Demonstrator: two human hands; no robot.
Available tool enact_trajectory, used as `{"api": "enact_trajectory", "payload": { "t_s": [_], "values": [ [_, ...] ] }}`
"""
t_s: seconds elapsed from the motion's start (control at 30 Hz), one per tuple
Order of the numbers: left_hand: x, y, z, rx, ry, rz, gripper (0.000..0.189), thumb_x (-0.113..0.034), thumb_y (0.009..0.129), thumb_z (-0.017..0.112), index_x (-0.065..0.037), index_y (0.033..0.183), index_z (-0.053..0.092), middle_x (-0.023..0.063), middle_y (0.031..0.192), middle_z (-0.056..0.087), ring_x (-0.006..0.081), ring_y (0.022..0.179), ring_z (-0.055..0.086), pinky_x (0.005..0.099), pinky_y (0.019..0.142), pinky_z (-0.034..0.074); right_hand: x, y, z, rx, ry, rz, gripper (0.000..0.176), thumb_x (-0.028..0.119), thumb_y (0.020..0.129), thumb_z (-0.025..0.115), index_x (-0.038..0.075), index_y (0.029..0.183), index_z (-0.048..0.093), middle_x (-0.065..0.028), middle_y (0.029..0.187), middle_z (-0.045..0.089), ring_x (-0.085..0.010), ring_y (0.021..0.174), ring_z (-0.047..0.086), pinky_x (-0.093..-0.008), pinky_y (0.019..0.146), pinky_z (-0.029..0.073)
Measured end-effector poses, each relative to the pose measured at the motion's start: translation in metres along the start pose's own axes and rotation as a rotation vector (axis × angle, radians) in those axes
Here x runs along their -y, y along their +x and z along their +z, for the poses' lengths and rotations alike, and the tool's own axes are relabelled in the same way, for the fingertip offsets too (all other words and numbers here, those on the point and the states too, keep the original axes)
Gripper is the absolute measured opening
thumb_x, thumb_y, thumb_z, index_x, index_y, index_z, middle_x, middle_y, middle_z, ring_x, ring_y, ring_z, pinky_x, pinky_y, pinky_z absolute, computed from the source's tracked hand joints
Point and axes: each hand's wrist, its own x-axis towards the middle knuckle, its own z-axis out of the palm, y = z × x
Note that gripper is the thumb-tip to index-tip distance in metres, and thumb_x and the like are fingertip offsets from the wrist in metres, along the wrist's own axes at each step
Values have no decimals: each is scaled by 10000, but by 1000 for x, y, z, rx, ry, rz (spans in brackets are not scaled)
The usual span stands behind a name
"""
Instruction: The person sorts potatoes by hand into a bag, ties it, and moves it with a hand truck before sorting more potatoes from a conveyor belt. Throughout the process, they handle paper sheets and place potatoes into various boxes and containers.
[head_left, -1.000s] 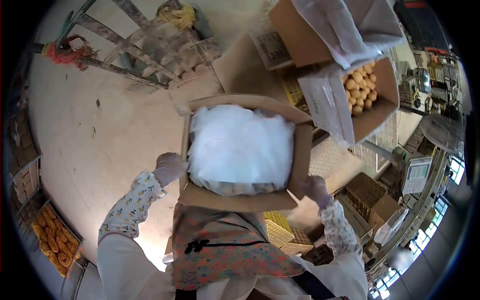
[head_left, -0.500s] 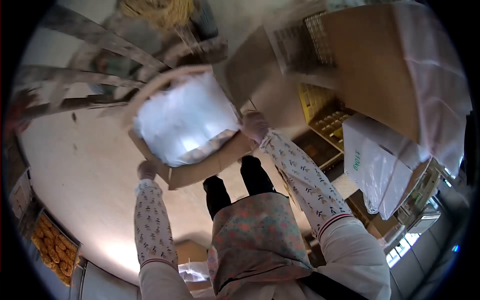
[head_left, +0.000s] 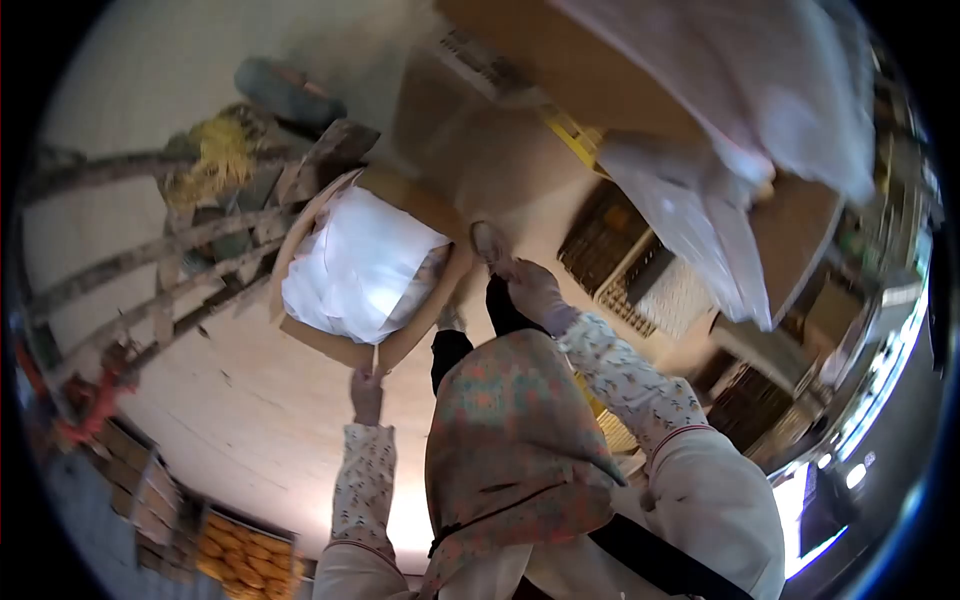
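A cardboard box [head_left: 325, 345] lined with white plastic sheeting [head_left: 350, 265] sits low in front of me, its flaps spread. My left hand [head_left: 367, 393] is closed on the near corner of its flap. To the right of the box, my right hand [head_left: 535, 290] is off the cardboard, its blurred fingers overlapping my shoe [head_left: 487, 243]. I cannot tell whether those fingers hold anything. Patterned sleeve covers reach down both forearms, and an apron [head_left: 520, 420] hangs between them.
Slatted wooden pallets [head_left: 150, 235] lie at the left, with yellow strands [head_left: 222, 155] beyond. A large carton draped in clear plastic [head_left: 690, 220] juts in at the right, above brown crates [head_left: 640, 280]. A crate of orange-yellow items [head_left: 245, 560] stands at the lower left.
The box has shifted slightly left and turned, coming up against the pallets. My right hand has come off its edge and drawn back toward me. My left hand has moved right along the flap.
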Motion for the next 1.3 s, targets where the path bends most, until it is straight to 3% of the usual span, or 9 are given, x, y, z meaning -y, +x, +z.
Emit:
{"api": "enact_trajectory", "payload": {
  "t_s": [0.17,0.37,0.43,0.53,0.63,0.83,1.03,1.07,1.3],
  "values": [
    [-160,-59,-42,211,-4,339,691,-345,840,732,-47,1402,462,180,1245,600,350,1187,552,441,1036,415,10,-163,-46,-49,561,183,225,74,890,590,65,1082,708,-93,947,723,-175,863,686,-304,826,538],
    [-330,-200,-26,547,372,1611,909,-271,697,791,-25,1462,368,176,1418,452,361,1343,369,545,1120,271,56,-379,-24,-541,377,-202,166,155,797,681,96,950,700,-90,923,687,-260,888,657,-379,784,525],
    [-327,-249,-4,695,525,1762,621,-213,704,764,-82,1279,566,139,1251,601,343,1217,517,475,1054,390,81,-470,-15,-708,337,-96,151,171,798,677,124,939,703,-74,893,670,-282,878,643,-396,772,518],
    [-313,-294,13,981,678,1684,296,-169,776,724,-103,1063,701,106,1088,676,318,1039,633,415,921,498,71,-581,22,-659,949,-49,227,232,907,571,134,1039,728,-55,912,726,-147,876,669,-328,903,475],
    [-298,-305,38,965,707,1400,199,-166,855,686,-86,1037,694,132,929,704,272,844,685,381,794,548,50,-720,69,-612,1417,207,175,102,840,620,30,972,712,-66,816,709,-98,637,622,-277,583,502],
    [-300,-389,120,867,1035,1875,157,-211,888,663,-85,980,680,113,892,713,285,778,682,398,715,539,39,-847,278,-573,1686,165,308,103,899,624,14,1190,671,-49,904,709,-99,780,663,-242,687,550],
    [-208,-574,270,1114,1360,1845,241,-343,865,678,-128,972,657,86,816,680,282,829,649,425,846,484,52,-955,424,-2451,2050,-236,228,70,901,559,-41,1073,660,-120,1053,686,-149,924,641,-304,925,517],
    [-190,-568,305,1074,1404,2043,270,-379,881,644,-152,1027,645,91,876,693,302,837,659,449,848,487,53,-973,459,-2548,1987,-517,244,63,899,541,-55,1079,656,-151,1028,681,-144,763,629,-330,893,540],
    [-135,-683,442,1063,1562,2055,304,-432,900,603,-200,1095,623,88,864,697,309,813,664,466,833,491,54,-1156,548,-2330,1827,446,201,57,897,495,-38,979,652,-93,825,667,-102,543,522,-284,654,538]
  ]
}}
